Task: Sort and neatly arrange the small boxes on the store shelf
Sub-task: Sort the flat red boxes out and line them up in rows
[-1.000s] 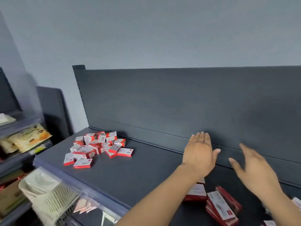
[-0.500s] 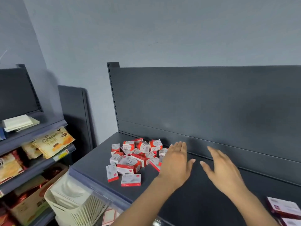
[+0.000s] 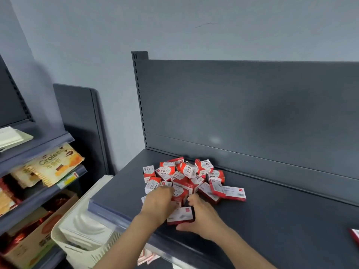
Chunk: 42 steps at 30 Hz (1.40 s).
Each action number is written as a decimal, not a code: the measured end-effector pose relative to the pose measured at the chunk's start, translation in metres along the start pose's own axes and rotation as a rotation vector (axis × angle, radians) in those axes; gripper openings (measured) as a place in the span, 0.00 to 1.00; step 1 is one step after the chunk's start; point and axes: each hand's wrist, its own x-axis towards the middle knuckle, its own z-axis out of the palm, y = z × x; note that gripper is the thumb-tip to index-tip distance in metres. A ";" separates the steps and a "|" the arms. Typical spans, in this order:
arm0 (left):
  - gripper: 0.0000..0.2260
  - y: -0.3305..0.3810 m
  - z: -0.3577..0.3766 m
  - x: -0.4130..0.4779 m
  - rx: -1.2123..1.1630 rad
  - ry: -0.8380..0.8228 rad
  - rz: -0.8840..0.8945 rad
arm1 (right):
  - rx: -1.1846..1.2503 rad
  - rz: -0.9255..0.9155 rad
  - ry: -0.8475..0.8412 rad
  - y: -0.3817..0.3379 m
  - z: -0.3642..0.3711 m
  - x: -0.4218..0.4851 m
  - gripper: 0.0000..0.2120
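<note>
**Red-and-white card: small boxes, one loose heap**

Item: small boxes (image 3: 186, 177), jumbled at the left end of the shelf (image 3: 281, 220), near its back panel. I judge them light, stiff and slick, best taken by opposite edges. Left hand (image 3: 159, 202) reaches into the heap; I cannot read its grip. Right hand (image 3: 203, 217) pinches a flat box (image 3: 180, 215).

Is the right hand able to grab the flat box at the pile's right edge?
Probably yes: the flat box lies mostly uncovered, with only bare shelf between it and the right hand.
</note>
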 end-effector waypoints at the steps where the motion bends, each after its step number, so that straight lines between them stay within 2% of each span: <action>1: 0.10 -0.004 0.001 -0.001 0.008 -0.006 0.004 | 0.024 0.003 0.008 -0.001 0.004 0.002 0.33; 6: 0.11 -0.013 0.005 -0.001 0.007 0.000 0.101 | -0.003 0.000 0.059 -0.004 0.016 0.005 0.29; 11: 0.09 -0.010 0.008 -0.002 -0.025 0.035 0.172 | -0.114 -0.035 0.079 -0.002 0.013 -0.003 0.21; 15: 0.05 0.013 -0.006 0.004 -0.061 0.138 0.221 | -0.092 -0.001 0.130 0.011 -0.009 -0.024 0.20; 19: 0.02 0.072 -0.020 0.013 -0.117 0.225 0.277 | -0.020 0.040 0.259 0.035 -0.050 -0.055 0.21; 23: 0.08 0.152 -0.014 0.018 -0.215 0.244 0.383 | -0.018 0.105 0.423 0.079 -0.097 -0.103 0.19; 28: 0.02 0.260 0.013 0.012 -0.289 0.233 0.455 | -0.049 0.164 0.599 0.148 -0.159 -0.179 0.20; 31: 0.02 0.316 0.032 0.005 -0.339 0.197 0.458 | -0.060 0.239 0.632 0.187 -0.192 -0.217 0.21; 34: 0.03 0.360 0.049 0.003 -0.384 0.125 0.440 | -0.064 0.328 0.648 0.221 -0.218 -0.242 0.17; 42: 0.07 0.425 0.077 0.025 -0.345 -0.057 0.393 | -0.057 0.481 0.538 0.275 -0.245 -0.262 0.15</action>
